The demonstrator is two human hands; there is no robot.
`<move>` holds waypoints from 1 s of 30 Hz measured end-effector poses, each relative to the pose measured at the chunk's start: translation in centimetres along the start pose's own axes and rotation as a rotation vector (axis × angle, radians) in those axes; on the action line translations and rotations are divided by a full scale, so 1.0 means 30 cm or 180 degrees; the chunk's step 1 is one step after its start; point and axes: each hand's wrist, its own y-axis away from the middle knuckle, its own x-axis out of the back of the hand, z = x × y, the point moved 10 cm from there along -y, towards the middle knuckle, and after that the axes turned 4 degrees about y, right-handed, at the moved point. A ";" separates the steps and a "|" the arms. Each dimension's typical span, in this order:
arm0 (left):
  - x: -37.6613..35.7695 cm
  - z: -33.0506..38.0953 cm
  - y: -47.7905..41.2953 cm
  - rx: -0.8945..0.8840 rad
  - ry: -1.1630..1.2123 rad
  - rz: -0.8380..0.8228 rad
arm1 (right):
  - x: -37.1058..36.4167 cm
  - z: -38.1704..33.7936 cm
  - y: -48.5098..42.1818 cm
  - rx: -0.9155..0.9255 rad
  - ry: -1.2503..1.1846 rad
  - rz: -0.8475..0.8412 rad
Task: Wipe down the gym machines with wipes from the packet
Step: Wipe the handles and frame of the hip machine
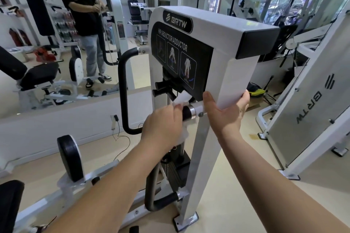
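Note:
A white hip abductor/adductor machine with a black instruction panel stands in front of me. My left hand grips a white wipe wrapped round the near black handle grip, close to its chrome collar. My right hand holds the lower corner of the machine's white housing, thumb on the front face and fingers behind it. The wipe packet is not in view.
A curved black handle bar rises on the machine's left. A black roller pad stands lower left. Another white machine is close on the right. A wall mirror reflects a person and benches. Cables lie on the floor.

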 end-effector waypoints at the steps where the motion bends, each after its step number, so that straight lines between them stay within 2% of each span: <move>1: 0.031 -0.009 0.074 -0.0218 0.0105 0.0399 | -0.001 0.001 0.000 -0.0001 0.0006 -0.0006; 3: 0.046 -0.045 0.195 -0.0401 0.0129 0.0683 | -0.005 0.001 0.000 0.0010 0.0002 0.0007; 6: 0.078 -0.055 0.178 -0.0365 -0.0041 0.0715 | -0.008 -0.002 0.002 0.0034 -0.0003 0.0075; 9: 0.056 0.003 0.017 -0.0022 -0.0495 0.0124 | -0.008 -0.003 0.006 0.0015 0.0020 0.0081; 12: -0.021 0.041 -0.102 0.0219 -0.0149 -0.0554 | -0.004 -0.006 0.012 -0.0018 -0.0017 0.0047; 14: -0.039 0.036 -0.098 0.0124 -0.0046 -0.0630 | -0.001 -0.008 0.011 -0.0002 -0.0047 0.0024; 16: -0.030 -0.015 -0.040 0.0087 0.0377 -0.0330 | -0.001 -0.004 0.009 -0.0010 -0.0060 0.0000; 18: 0.014 -0.042 0.059 -0.0267 0.0746 0.0298 | -0.004 0.002 0.004 -0.0024 -0.0075 -0.0002; 20: 0.027 -0.046 0.157 -0.0553 0.0515 0.0657 | -0.009 0.006 0.002 -0.0034 -0.0073 0.0015; 22: 0.040 -0.052 0.166 -0.0552 0.0191 0.0827 | -0.014 0.007 0.000 -0.0032 -0.0082 0.0049; 24: 0.049 -0.027 0.084 -0.0329 -0.0065 0.0613 | -0.015 0.006 0.001 -0.0017 -0.0093 0.0095; 27: -0.026 0.015 -0.097 0.0246 -0.0180 -0.0431 | -0.015 -0.001 0.003 0.0015 -0.0087 0.0092; 28: -0.045 0.025 -0.133 0.0388 -0.0001 -0.0650 | -0.014 -0.002 0.004 0.0025 -0.0083 0.0072; 30: -0.058 0.043 -0.155 0.0339 0.0039 -0.0653 | -0.010 0.000 0.004 0.0016 -0.0078 0.0041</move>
